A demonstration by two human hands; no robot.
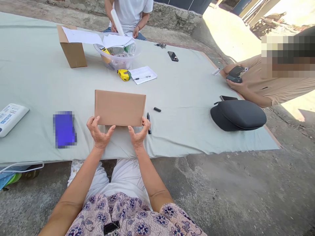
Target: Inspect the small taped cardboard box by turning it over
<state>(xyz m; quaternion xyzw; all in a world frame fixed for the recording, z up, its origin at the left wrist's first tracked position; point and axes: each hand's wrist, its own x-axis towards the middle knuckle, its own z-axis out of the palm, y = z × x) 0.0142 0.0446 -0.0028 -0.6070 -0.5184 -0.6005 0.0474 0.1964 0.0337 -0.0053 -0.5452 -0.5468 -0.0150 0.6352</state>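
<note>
A brown cardboard box (120, 107) stands on the covered table in front of me, with a plain face toward me. My left hand (99, 132) grips its lower left corner, fingers curled at the side and thumb near the bottom edge. At the lower right corner my right hand (139, 133) holds it in the same way. Just beside my right hand lies an uncapped black marker (149, 124). Its black cap (157, 109) rests a little farther off to the right. The far side of the box is hidden.
Left of the box lies a blurred blue item (64, 129), then a white device (11, 118). Beyond are an open carton (75, 54), a plastic basin (120, 60), a tape measure (124, 74) and a notepad (145, 73). A black case (240, 114) sits right. Two people sit around the table.
</note>
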